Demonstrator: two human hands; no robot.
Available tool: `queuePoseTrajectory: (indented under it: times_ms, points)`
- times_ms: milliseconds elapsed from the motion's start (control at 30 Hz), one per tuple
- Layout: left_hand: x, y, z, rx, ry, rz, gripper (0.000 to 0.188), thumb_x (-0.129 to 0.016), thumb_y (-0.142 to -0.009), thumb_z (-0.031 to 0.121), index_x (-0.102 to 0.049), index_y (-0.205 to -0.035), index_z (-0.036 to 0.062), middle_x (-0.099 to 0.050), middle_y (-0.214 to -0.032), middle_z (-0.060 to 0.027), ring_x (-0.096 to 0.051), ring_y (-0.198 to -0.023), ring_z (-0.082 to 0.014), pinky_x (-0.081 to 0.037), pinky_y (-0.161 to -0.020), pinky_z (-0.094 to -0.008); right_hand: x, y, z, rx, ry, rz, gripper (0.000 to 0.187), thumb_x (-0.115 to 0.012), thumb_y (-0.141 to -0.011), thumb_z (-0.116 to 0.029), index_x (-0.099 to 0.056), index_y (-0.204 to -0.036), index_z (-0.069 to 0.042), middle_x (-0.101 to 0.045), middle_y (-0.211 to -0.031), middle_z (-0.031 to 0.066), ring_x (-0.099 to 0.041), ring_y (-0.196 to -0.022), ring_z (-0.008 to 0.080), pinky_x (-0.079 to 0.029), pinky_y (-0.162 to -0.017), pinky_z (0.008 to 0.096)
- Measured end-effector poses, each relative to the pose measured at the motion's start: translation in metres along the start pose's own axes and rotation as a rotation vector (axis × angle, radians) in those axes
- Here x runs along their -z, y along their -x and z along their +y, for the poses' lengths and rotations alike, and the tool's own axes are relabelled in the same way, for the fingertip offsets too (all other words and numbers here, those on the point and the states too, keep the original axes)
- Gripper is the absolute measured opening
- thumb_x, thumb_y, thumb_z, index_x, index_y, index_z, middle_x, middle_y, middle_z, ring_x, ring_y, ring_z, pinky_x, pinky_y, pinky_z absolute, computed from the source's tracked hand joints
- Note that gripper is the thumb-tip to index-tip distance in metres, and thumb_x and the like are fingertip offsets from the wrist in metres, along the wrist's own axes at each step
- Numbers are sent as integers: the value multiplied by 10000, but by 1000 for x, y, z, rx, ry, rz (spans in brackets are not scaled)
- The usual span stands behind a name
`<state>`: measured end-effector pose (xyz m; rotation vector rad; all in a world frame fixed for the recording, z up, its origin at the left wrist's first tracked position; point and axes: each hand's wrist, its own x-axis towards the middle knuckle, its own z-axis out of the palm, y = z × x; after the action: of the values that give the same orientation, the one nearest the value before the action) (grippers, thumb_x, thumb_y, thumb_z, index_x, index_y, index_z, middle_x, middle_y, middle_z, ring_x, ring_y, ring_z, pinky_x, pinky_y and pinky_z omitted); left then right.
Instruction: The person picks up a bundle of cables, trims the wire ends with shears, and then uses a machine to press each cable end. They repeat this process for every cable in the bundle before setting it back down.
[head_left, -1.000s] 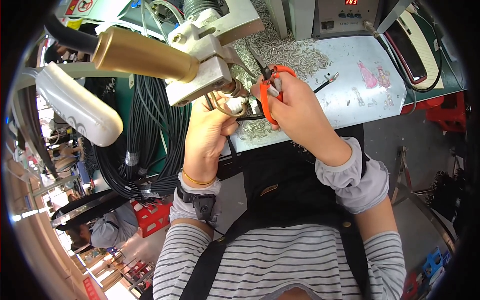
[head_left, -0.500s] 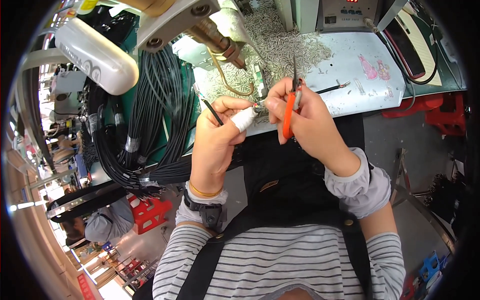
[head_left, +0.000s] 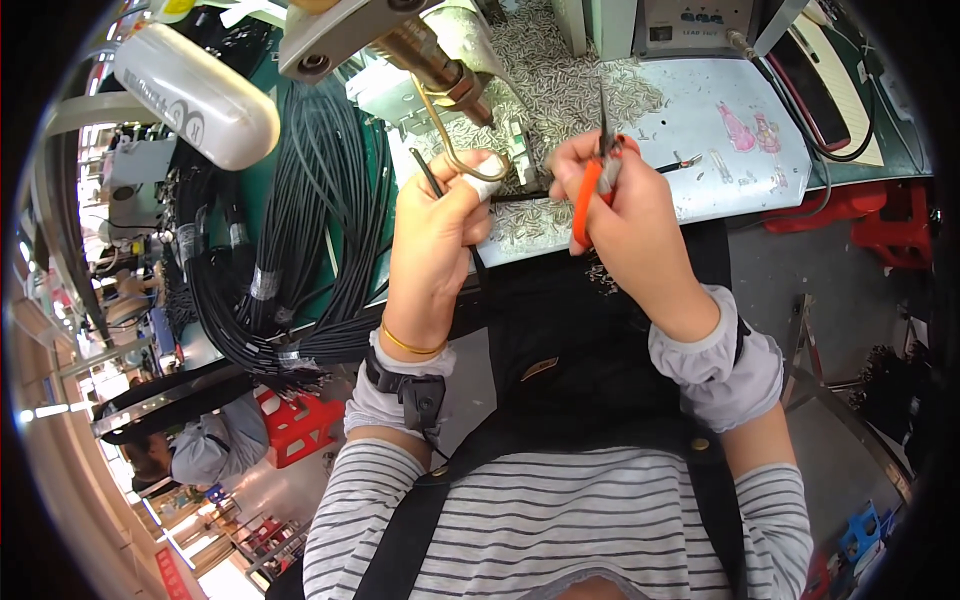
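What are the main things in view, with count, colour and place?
Cutters: one, orange-handled, in right hand
Cable: at least one, black, in left hand
Metal pieces: countless, silver, beyond the hands
Plate: one, pale, under the metal pieces
Machine tip: one, bronze, beyond left hand
Cable bundle: many strands, black, left
Housing: one, white, upper left
Control box: one, grey, upper right
Stools: at least two, red, left and right
Apron: one, black, lower centre
Hands: two, bare, near centre

On the green-and-white tabletop (head_left: 690,115), silvery bits (head_left: 562,75) are strewn, cable bundles (head_left: 310,200) are piled, and one black cable (head_left: 670,168) is laid.
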<state>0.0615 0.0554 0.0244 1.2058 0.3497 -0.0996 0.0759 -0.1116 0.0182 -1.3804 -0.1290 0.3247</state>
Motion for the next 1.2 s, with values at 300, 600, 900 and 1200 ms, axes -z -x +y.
queuePoseTrajectory:
  times_ms: [300, 600, 900, 1200]
  points:
    - [1, -12, 8, 90, 4, -71, 102, -609, -762, 39, -558, -850, 25, -447, -580, 50, -299, -418, 0, -181, -362, -167, -6, -31, 3, -36, 215, -35, 157, -495, -850, -146, -485, -872, 9, -447, -569, 8, -416, -437, 73, -355, -404, 230]
    - [5, -15, 8, 85, -21, -98, 93, -619, -749, 46, -541, -799, 38, -450, -573, 36, -304, -406, -9, -190, -358, -167, -5, -31, 11, 71, 233, -27, 131, -479, -847, -115, -481, -876, 12, -447, -567, 15, -409, -435, 77, -348, -402, 240]
    - [4, -13, 6, 66, -35, -53, 88, -615, -749, 40, -541, -797, 37, -460, -576, 29, -316, -409, -11, -192, -357, -163, -6, -29, 15, 77, 195, -21, 105, -471, -847, -107, -485, -865, -5, -437, -573, 12, -391, -439, 74, -340, -405, 234]
    - [-15, 11, 7, -15, 20, 29, 53, -531, -813, 30, -525, -865, 22, -501, -668, 2, -415, -524, -63, -327, -463, -185, -3, -14, 10, -43, -25, -56, 114, -508, -848, -125, -473, -830, -18, -411, -573, -19, -375, -454, 58, -339, -423, 209]
